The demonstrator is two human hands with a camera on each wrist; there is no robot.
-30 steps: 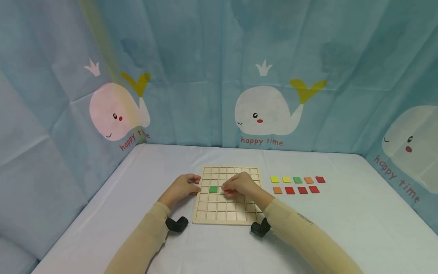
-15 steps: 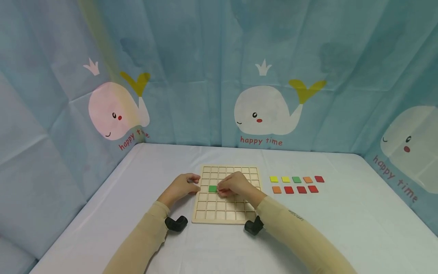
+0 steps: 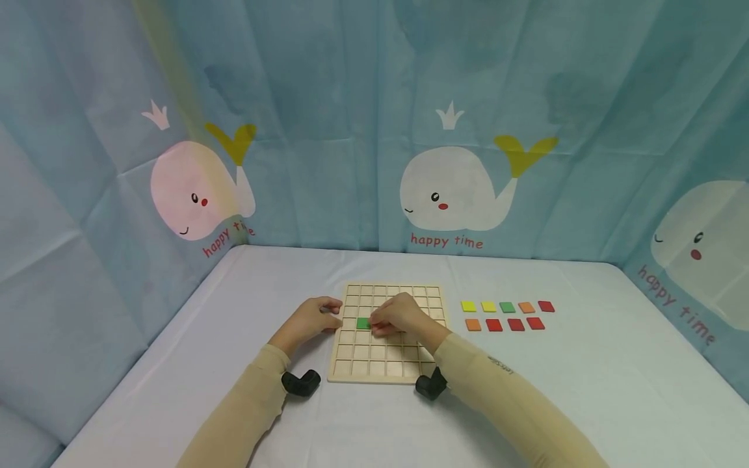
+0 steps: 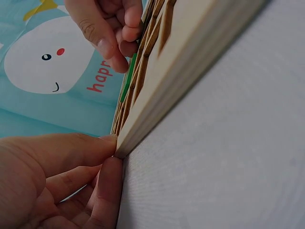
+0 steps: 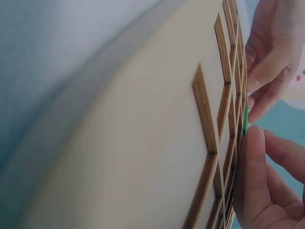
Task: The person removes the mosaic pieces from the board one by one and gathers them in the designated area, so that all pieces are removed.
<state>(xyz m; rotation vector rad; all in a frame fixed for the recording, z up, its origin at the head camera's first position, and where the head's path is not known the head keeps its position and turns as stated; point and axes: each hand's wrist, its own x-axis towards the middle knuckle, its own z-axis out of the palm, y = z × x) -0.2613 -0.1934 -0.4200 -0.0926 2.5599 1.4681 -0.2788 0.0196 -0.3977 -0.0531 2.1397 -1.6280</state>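
Note:
A pale wooden grid board [image 3: 370,369] lies flat on the white tablecloth. One green tile [image 3: 363,323] sits in a cell left of its middle. My left hand [image 3: 307,323] holds the board's left edge, thumb and finger at the rim in the left wrist view. Over the board, my right hand [image 3: 400,314] has its fingertips together just right of the green tile. In the left wrist view a dark sliver, which looks like a tile's edge, shows at the right hand's fingertips; its colour is unclear and the fingers hide most of it.
Right of the board lie several loose tiles in two rows, among them a yellow tile [image 3: 469,306], a green tile [image 3: 507,307], an orange tile [image 3: 473,325] and a red tile [image 3: 494,325]. A blue whale-print curtain [image 3: 351,162] hangs behind the table.
My right hand has shifted slightly left, up to the green tile on the board. The left hand stays at the board's edge, and the loose tiles have not moved.

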